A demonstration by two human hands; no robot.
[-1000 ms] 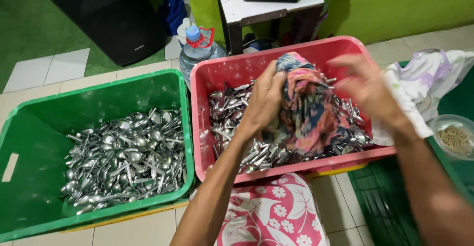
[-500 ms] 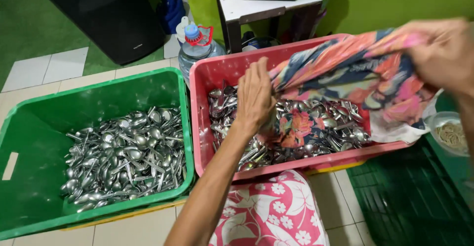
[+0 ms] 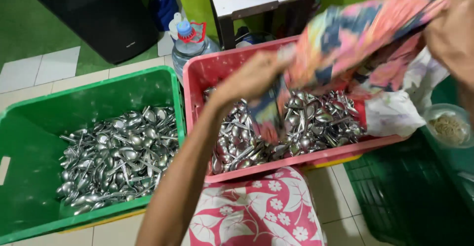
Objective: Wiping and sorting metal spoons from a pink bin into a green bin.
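The multicoloured cloth (image 3: 355,38) hangs stretched above the pink crate (image 3: 207,73) of metal spoons (image 3: 316,122). The left hand (image 3: 256,75) pinches its lower edge; the right hand (image 3: 452,34) grips its upper end, raised at frame right. A green crate (image 3: 98,93) of spoons sits alongside.

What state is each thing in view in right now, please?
Cloth: lifted, stretched between both hands above the pink bin.
Left hand: shut on the cloth's lower edge.
Right hand: shut on the cloth's upper end.
Pink bin: open, spoons piled inside.
Green bin: open, spoons heaped on its floor.
Water bottle: upright, capped.
Bowl: upright, holding brownish stuff.
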